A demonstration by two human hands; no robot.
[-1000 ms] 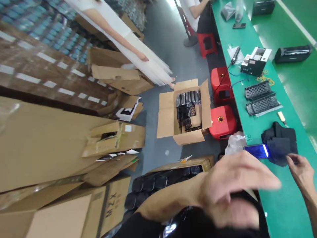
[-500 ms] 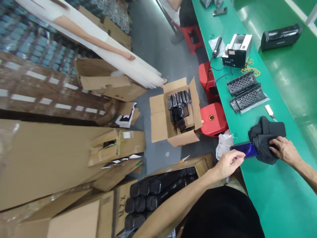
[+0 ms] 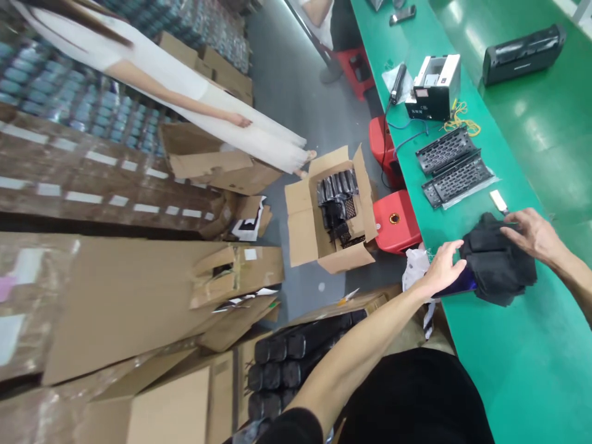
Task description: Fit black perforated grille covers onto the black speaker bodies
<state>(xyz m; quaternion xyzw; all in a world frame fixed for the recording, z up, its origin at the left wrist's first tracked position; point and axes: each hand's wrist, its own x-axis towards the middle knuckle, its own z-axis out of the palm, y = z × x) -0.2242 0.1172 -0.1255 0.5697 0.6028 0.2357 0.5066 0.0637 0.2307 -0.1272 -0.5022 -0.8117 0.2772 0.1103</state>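
A pile of thin black cloth pieces (image 3: 497, 265) lies on the green table (image 3: 522, 364). My left hand (image 3: 444, 268) is at the pile's left edge, thumb and fingers apart, with nothing visible in it. Partly under that hand and the cloth is a phone-like dark slab with a purple-blue sheen (image 3: 465, 283). At the pile's upper right is my right hand (image 3: 536, 234), its fingers spread and curved over the edge. Its fingertips come close to a small white-handled tool (image 3: 498, 201); whether they touch it is unclear.
Perforated black panels (image 3: 456, 166), a black-and-white device (image 3: 435, 89) and a corded black tool (image 3: 398, 83) occupy the table farther along. Red stools (image 3: 398, 221) and an open carton (image 3: 303, 222) stand left of it. A person in white (image 3: 208, 111) stands among cartons.
My right hand has moved up from the cloth's right side to its upper edge. The left hand has shifted up, its fingers opening toward the pile. The cloth now lies more spread out.
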